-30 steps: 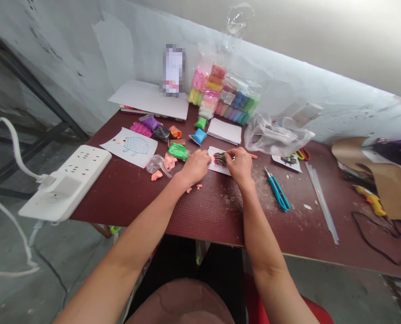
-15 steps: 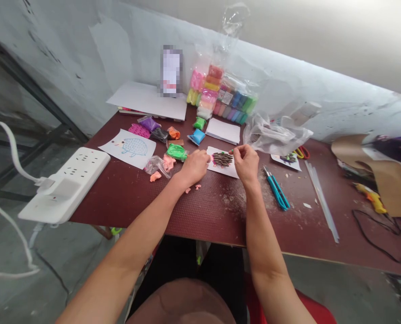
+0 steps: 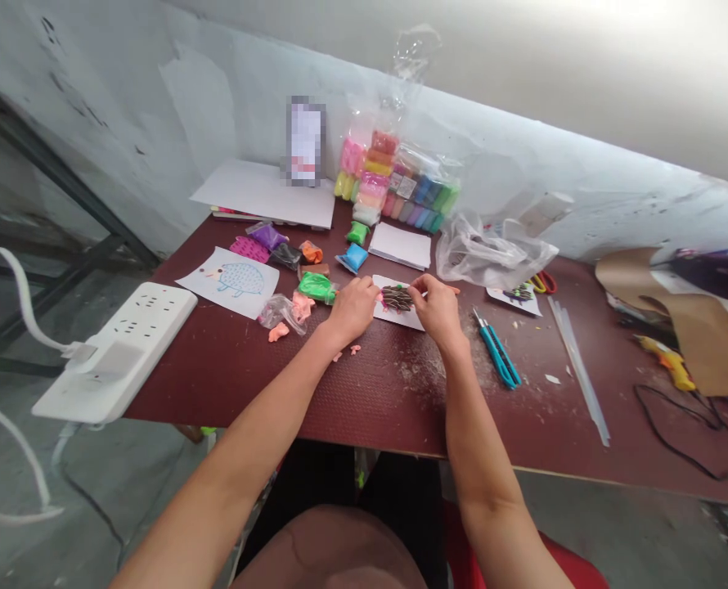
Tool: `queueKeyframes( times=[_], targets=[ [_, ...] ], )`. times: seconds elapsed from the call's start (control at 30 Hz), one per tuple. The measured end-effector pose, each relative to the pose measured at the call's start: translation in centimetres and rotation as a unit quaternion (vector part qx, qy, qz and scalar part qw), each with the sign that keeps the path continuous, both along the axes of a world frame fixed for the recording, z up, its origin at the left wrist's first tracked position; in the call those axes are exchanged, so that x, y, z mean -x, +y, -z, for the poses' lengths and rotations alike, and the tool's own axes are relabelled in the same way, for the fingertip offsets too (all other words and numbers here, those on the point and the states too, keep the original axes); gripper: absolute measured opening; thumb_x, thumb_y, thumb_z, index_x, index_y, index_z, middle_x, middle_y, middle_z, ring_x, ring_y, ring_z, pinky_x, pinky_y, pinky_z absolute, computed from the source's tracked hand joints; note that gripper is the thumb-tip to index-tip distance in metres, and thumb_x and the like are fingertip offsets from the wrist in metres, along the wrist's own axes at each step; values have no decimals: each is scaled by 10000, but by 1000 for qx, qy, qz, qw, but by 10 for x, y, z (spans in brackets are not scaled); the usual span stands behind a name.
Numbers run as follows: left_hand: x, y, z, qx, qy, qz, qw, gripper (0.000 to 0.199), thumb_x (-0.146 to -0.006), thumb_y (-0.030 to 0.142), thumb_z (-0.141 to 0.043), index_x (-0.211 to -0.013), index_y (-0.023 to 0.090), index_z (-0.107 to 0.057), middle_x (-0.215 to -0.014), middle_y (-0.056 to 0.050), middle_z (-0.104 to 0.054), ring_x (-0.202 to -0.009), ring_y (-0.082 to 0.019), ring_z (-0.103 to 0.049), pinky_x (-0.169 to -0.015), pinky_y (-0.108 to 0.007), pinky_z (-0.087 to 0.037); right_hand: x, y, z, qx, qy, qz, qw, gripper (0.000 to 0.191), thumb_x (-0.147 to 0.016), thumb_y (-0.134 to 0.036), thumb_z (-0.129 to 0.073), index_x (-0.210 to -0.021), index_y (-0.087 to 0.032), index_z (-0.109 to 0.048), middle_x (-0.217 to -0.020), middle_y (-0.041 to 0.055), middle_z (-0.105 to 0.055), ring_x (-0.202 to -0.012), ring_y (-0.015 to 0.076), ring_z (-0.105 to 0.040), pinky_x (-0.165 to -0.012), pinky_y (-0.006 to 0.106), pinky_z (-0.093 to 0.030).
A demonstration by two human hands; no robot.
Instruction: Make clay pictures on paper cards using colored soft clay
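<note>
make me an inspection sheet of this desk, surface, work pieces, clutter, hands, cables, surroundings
Surface: dark red tabletop, pale dust and scraps right of centre
Work pieces: white card bearing a dark spiny figure; blue hedgehog drawing to the left
Clutter: green clay packet, blue cutter, crumpled plastic bag
Hands: left hand at the card's left edge; right hand, fingertips at the figure's right end; exact grip unclear
Cables: white cable runs to the power strip at the table's left edge; black cord lies by the yellow glue gun
Surroundings: worn, marked wall behind
</note>
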State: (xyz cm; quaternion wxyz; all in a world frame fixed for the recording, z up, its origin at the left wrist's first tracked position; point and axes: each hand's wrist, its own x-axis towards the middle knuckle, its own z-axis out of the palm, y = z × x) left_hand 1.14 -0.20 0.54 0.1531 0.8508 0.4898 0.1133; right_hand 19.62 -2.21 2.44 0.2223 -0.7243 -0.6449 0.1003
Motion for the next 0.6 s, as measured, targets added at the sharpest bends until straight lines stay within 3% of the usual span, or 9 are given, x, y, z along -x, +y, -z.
queueKeyframes(
  times=[0.23, 0.6],
  targets=[
    [1, -2, -5, 8, -2, 5, 1000, 323, -1042, 122, -464, -1220, 133, -733, -1247, -152, -685, -1169, -265, -625, -1005, -367, -510, 9, 2, -9, 51, -97, -34, 993, 245, -957, -185, -595, -1038, -199, -825, -1067, 118, -790, -1050, 272, -702, -866, 340, -487],
    [-2, -3, -4, 15, 16, -1, 1000, 365, -1069, 149, -426, -1263, 168, -734, -1279, -153, -656, -1167, -272, -617, -938, -350, -512, 14, 7, -12, 87, -152, -24, 984, 256, -956, -195, -576, -998, -221, -827, -1099, 124, -789, -1018, 281, -710, -790, 330, -488]
  ],
)
